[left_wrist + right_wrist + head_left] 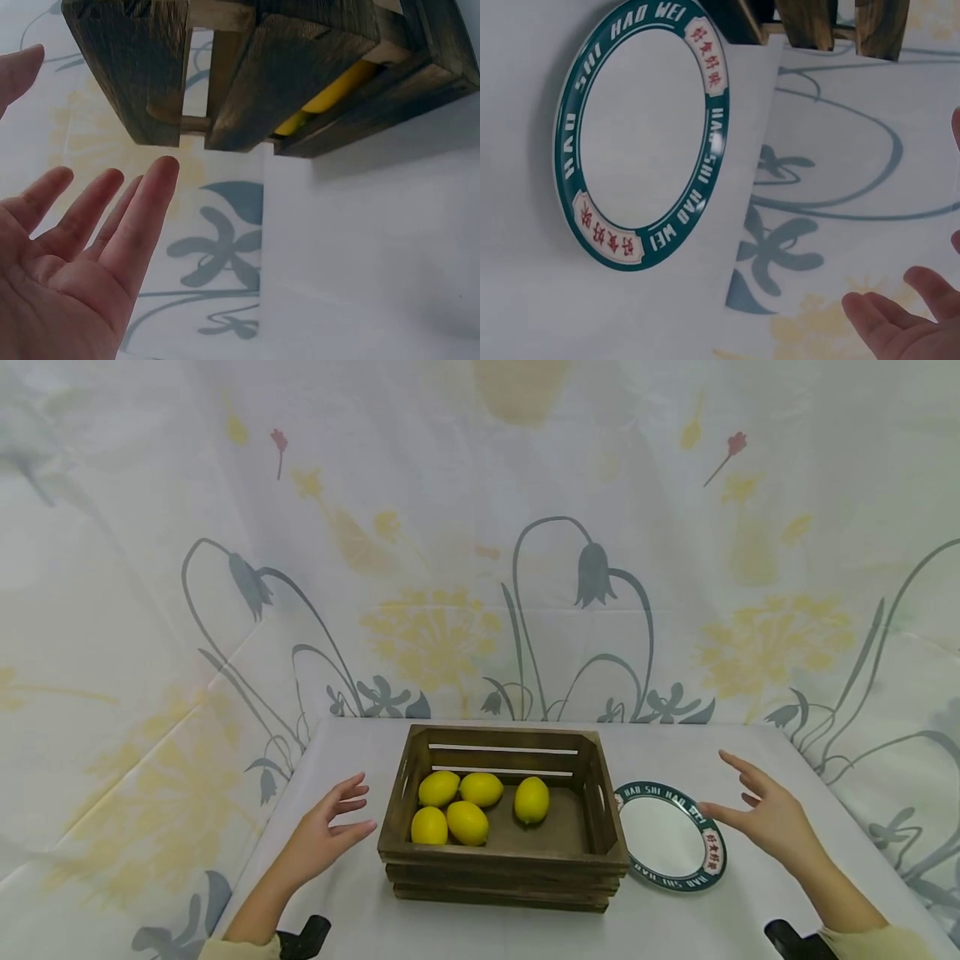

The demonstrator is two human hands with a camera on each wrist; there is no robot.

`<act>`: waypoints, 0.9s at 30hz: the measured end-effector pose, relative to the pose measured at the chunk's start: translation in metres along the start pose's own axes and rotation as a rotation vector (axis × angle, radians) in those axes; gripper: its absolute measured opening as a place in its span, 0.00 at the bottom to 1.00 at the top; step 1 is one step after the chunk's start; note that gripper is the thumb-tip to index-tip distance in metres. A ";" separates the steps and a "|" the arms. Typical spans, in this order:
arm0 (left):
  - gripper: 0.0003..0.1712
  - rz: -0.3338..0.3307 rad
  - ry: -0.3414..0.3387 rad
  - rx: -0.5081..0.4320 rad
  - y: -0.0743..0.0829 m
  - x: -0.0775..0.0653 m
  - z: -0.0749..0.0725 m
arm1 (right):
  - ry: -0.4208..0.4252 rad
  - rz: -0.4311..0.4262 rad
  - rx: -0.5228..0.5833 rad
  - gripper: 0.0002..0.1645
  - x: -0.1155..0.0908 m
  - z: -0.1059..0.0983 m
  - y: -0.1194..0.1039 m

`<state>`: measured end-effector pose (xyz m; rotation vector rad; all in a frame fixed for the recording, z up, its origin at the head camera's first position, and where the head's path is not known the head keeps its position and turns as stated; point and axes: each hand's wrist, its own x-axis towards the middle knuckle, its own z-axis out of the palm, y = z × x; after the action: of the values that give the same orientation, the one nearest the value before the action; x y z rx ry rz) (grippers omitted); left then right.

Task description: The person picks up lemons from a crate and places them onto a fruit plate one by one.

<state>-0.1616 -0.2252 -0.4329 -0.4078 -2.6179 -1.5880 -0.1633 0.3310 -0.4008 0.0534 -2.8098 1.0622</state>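
Note:
A dark wooden crate (502, 872) with slatted sides stands mid-table in the head view. Several yellow lemons (467, 823) lie in it, most grouped on the left, while one lemon (532, 800) sits apart nearer the middle. My left hand (322, 835) is held left of the crate with nothing in it, fingers spread in the left wrist view. To the crate's right lies a white plate (660, 837) with a green lettered rim. My right hand (772, 822), likewise holding nothing, is at the plate's right, its thumb overlapping the rim in the head view.
White cloth covers the table (337, 910). Behind and at both sides hangs a pale curtain (450, 485) printed with grey and yellow flowers. The plate lies close beside the crate's right wall.

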 end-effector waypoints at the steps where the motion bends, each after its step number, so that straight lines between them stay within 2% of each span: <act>1: 0.37 -0.007 -0.005 -0.006 0.001 0.000 0.001 | -0.002 0.001 0.006 0.55 0.001 0.000 -0.001; 9: 0.33 -0.075 -0.075 -0.050 0.007 0.002 0.010 | -0.016 -0.008 0.073 0.51 0.008 0.004 -0.013; 16: 0.30 -0.109 -0.128 -0.142 0.008 0.003 0.014 | -0.042 -0.017 0.115 0.50 0.014 0.009 -0.021; 27: 0.29 -0.147 -0.078 -0.198 0.008 0.003 0.019 | -0.059 -0.083 0.172 0.45 0.021 0.009 -0.038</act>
<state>-0.1605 -0.2043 -0.4343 -0.2974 -2.6096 -1.9255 -0.1821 0.2965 -0.3795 0.2206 -2.7320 1.2997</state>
